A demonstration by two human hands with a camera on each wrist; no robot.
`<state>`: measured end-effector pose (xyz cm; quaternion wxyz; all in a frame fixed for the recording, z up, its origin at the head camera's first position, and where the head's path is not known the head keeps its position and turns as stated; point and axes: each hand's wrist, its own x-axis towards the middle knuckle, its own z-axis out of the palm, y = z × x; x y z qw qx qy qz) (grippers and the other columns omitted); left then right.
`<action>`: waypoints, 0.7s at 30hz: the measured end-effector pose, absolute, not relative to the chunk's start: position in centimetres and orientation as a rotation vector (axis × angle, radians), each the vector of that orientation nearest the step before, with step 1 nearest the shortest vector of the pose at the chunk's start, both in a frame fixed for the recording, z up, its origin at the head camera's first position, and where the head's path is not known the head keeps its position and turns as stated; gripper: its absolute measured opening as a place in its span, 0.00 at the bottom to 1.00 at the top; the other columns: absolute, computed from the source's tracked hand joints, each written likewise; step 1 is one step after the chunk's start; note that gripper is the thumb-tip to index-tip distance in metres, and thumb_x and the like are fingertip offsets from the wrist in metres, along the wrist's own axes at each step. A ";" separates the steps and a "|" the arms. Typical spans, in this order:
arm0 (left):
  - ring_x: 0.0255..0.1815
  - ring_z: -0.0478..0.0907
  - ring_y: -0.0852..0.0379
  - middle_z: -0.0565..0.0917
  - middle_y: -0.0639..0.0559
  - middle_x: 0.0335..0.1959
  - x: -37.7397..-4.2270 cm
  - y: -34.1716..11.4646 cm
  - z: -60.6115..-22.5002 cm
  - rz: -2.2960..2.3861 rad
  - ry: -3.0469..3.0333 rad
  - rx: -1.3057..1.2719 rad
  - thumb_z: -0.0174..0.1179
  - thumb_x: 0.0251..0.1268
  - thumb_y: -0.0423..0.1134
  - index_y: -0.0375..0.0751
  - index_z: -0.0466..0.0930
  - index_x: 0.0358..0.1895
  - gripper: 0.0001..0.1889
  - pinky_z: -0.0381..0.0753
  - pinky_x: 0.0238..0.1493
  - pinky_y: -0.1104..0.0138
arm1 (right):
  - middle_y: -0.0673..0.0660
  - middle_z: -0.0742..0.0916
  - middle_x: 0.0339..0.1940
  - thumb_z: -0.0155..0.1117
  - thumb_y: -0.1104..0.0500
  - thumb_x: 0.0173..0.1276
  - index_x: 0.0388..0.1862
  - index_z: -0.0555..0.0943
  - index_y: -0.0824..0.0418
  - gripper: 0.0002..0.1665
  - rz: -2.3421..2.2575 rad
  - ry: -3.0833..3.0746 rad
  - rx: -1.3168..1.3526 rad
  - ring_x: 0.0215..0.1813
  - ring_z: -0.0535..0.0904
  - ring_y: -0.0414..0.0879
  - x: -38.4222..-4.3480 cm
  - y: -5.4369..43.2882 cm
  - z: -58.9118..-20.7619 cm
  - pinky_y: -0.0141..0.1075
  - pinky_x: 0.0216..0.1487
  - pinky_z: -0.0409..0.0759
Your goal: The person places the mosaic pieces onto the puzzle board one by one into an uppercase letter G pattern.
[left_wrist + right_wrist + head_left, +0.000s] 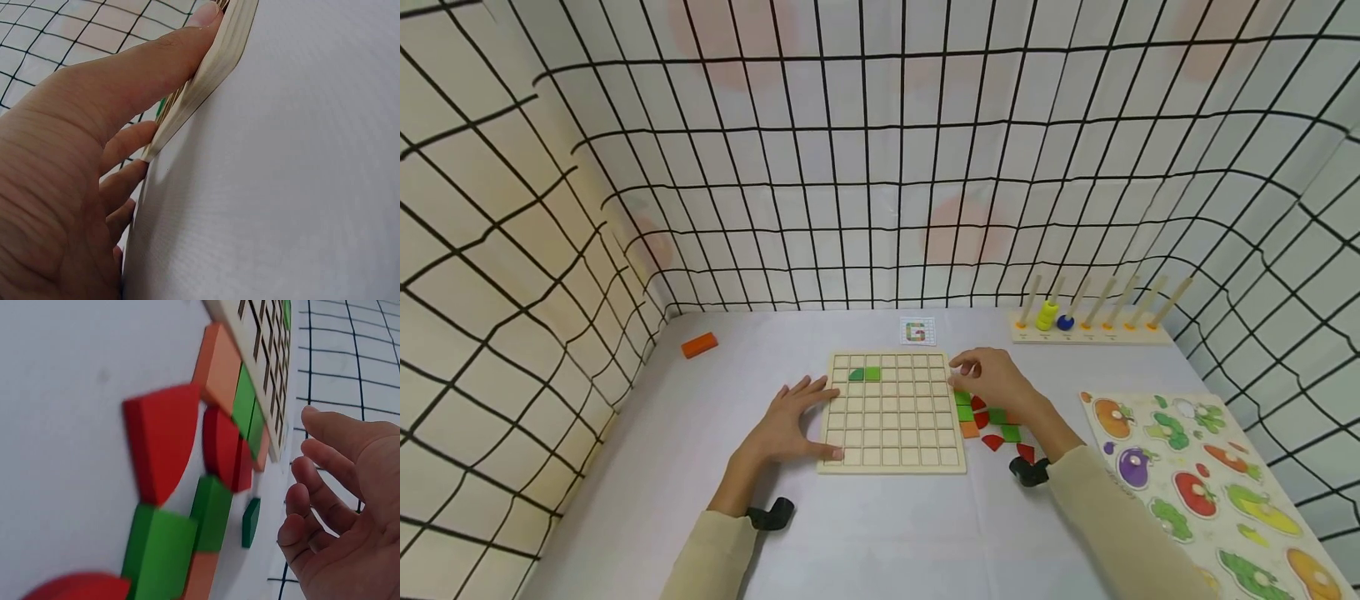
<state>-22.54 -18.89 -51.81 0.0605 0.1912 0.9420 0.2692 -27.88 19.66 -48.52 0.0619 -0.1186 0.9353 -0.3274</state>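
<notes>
Your pale wooden grid board (891,412) lies flat mid-surface (865,533); dark-green round-cornered tile (856,375) and light-green square tile (872,374) side by side in cells near its 11 o'clock.
Left grip (790,423): released, fingers spread, thumb and fingertips touching the board's 9 o'clock edge.
Right grip (996,379): released, fingers loosely bent, by the 2 o'clock edge.
White surface runs on past your 6 o'clock edge. Loose red, green and orange tiles (966,413) crowd 3 to 4.
Around the board: printed card (918,332) just past 12, pale wooden peg rack (1090,334) at 2, vegetable-picture board (1161,467) at 4, orange block (700,345) at 10. Black-lined white backdrop (883,208) limits reach at 12.
</notes>
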 end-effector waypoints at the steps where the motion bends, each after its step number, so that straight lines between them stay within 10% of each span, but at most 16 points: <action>1: 0.86 0.48 0.43 0.61 0.52 0.83 -22.5 -18.9 -51.8 0.812 2.852 0.579 0.77 0.39 0.70 0.55 0.71 0.75 0.54 0.41 0.84 0.40 | 0.54 0.85 0.41 0.71 0.50 0.69 0.56 0.87 0.57 0.20 -0.981 2.832 -0.336 0.42 0.75 0.49 -27.8 20.0 -48.5 0.37 0.39 0.75; 21: 0.86 0.48 0.43 0.62 0.51 0.83 -22.8 -19.2 -51.9 0.864 2.823 0.584 0.78 0.38 0.70 0.56 0.74 0.71 0.51 0.39 0.85 0.42 | 0.54 0.84 0.37 0.68 0.54 0.71 0.50 0.89 0.56 0.13 -0.865 2.844 -0.218 0.42 0.75 0.50 -28.4 21.8 -49.8 0.37 0.40 0.74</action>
